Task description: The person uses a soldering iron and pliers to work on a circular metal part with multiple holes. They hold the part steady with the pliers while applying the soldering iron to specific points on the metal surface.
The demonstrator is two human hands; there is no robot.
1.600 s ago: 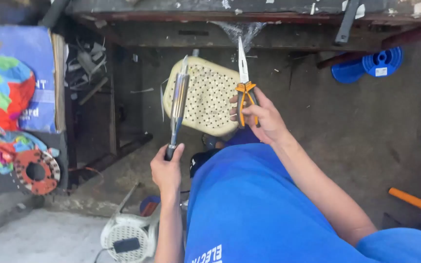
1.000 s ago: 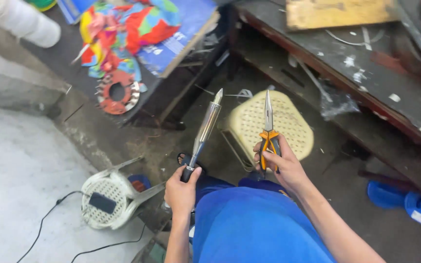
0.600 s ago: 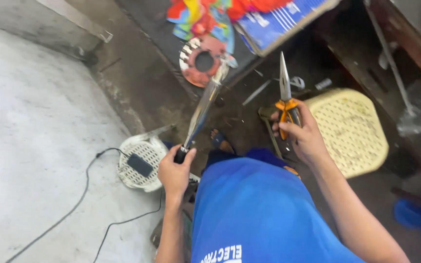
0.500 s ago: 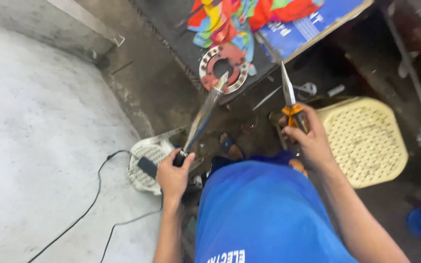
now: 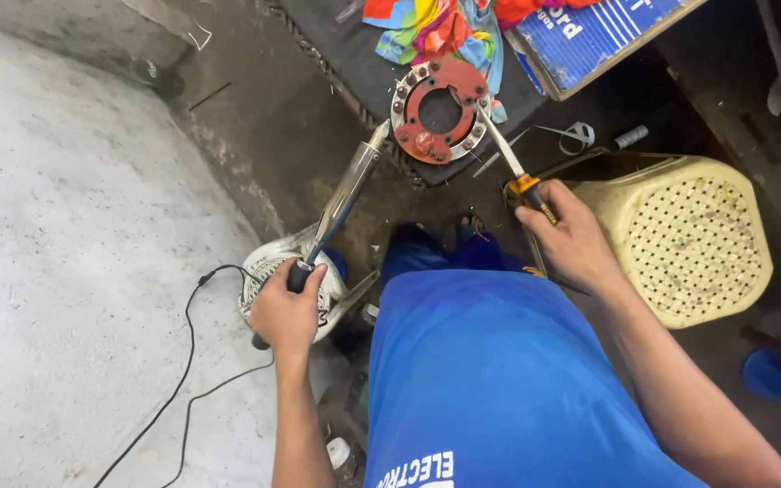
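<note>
Blue cloth (image 5: 517,380) of the person's shirt fills the near foreground, with both bare forearms reaching out from it. The left hand (image 5: 286,312) is closed in a fist around the dark handle of a long tool (image 5: 341,201) with a shiny metal barrel, which slants up and to the right away from the hand. Just behind that hand a small white fan-like appliance (image 5: 268,267) sits on the ground, and a black cable (image 5: 193,361) trails from it across the pale concrete floor (image 5: 74,271).

The right hand (image 5: 571,242) is wrapped around the orange-and-black grips of long-nose pliers (image 5: 508,163) — fingers curled tight, thumb on top. The pliers' thin steel nose points up and to the left, and its tip touches the right edge of a red metal ring (image 5: 440,110) studded with bolts. The tip of the shiny barrel comes close to the ring's lower left side; whether it touches cannot be told.

Right of the right hand stands a cream plastic stool (image 5: 689,239) with a perforated seat. The ring lies on a dark mat (image 5: 345,54) at the edge of the dirty ground. Beyond it — at the top of the view — lie a heap of bright multicoloured cloth (image 5: 431,23) and a blue cardboard box (image 5: 589,36).
</note>
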